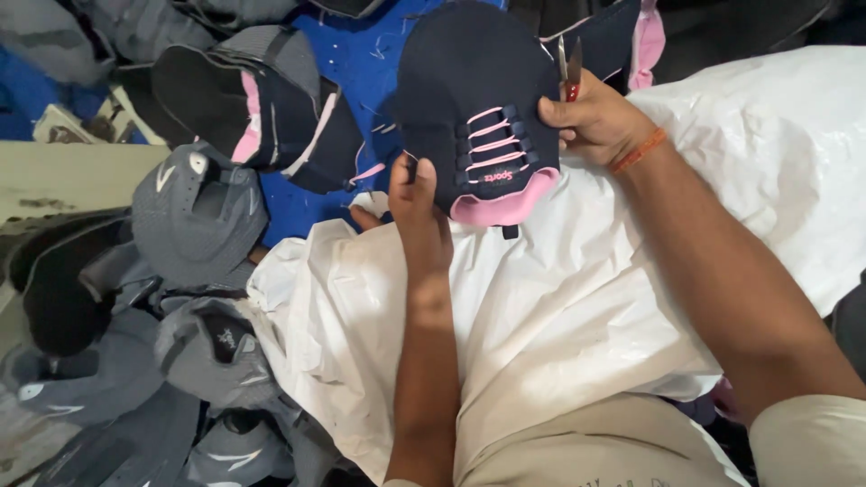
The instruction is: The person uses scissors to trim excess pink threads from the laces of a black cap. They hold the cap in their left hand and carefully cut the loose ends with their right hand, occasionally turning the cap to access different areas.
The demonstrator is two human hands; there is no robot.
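Surface: white plastic sheet [559, 307] lies crumpled over our lap and fills the near and right part of the view; we see nothing resting on it but our forearms
Left hand: our left hand [417, 212] reaches up from below, forearm nearly straight up the frame, fingers curled around the left edge of the shoe upper [474, 99], thumb on its face
Right hand: our right hand [591, 117] comes in from the lower right, forearm slanting, an orange thread band [639, 151] at the wrist; its fingertips pinch the upper's right edge beside the pink laces, and small red-handled snips [568, 68] stick up from the same hand
Shoe upper: navy with pink lining, held above the sheet between both hands; its long axis runs near to far, pink collar toward us, rounded toe away from us
Left pile: grey shoe uppers [194, 216] heaped loosely at our left, overlapping one another
Far pile: more navy and pink uppers [262, 99] lie on a blue cloth [361, 54] beyond the hands
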